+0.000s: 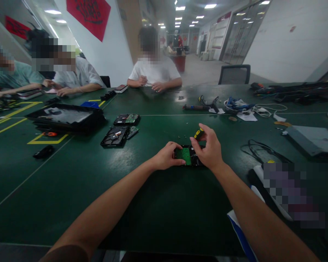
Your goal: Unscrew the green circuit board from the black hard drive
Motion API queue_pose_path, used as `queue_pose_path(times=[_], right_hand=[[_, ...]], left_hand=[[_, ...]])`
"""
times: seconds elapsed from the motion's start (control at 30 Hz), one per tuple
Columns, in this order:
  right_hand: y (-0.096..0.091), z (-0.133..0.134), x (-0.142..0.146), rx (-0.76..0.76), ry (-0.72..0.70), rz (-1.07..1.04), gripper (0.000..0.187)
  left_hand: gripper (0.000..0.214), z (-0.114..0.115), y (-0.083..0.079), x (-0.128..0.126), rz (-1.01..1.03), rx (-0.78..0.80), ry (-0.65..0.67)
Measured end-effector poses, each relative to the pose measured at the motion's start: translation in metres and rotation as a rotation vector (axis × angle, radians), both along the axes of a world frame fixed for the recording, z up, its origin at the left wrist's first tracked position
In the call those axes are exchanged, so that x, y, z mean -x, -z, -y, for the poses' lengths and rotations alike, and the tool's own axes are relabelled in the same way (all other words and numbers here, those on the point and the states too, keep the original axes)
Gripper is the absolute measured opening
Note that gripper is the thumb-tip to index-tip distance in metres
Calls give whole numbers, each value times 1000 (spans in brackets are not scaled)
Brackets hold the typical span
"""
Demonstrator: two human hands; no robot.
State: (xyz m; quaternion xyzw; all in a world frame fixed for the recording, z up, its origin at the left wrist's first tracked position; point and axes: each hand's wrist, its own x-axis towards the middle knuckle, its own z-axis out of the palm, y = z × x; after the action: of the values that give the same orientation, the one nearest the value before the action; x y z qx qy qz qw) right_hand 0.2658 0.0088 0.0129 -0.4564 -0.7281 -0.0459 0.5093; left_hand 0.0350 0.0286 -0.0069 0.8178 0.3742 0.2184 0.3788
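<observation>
A hard drive (184,155) with a green circuit board at its left end lies on the dark green table in front of me. My left hand (167,156) grips its left end, thumb along the near edge and fingers at the far side. Above the right part of the drive, my right hand (210,148) is closed around the yellow and black handle of a screwdriver (199,133). The screwdriver's tip is too small to make out, and that hand covers the drive's right end. Several tiny screws (185,136) are scattered just beyond the drive.
Two opened drives (115,137) and a loose circuit board (132,132) lie left of centre, near a black tray (65,118). Cables (240,105), a grey box (314,140) and a white-edged object (273,193) are at the right. Co-workers sit across the table and at left.
</observation>
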Motion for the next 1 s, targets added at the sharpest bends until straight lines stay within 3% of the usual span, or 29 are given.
queue_pose_path(times=[0.2,0.47,0.67,0.87,1.0], right_hand=[[-1,1,2,68,-97,-72,69],[1,0,1,9,-22,-35,64],[2,2,4,84,-165,-121,67],[3,0,2,17,-29,-51,66],[2,0,1,56,-86,-51,68]], left_hand=[[72,1,-3,0,-21,10,-4],[71,0,1,0,4,0,1],[71,1,-1,0,-1,5,-6],[71,1,-2,1,-2,5,11],[71,0,-1,1,3,10,14]])
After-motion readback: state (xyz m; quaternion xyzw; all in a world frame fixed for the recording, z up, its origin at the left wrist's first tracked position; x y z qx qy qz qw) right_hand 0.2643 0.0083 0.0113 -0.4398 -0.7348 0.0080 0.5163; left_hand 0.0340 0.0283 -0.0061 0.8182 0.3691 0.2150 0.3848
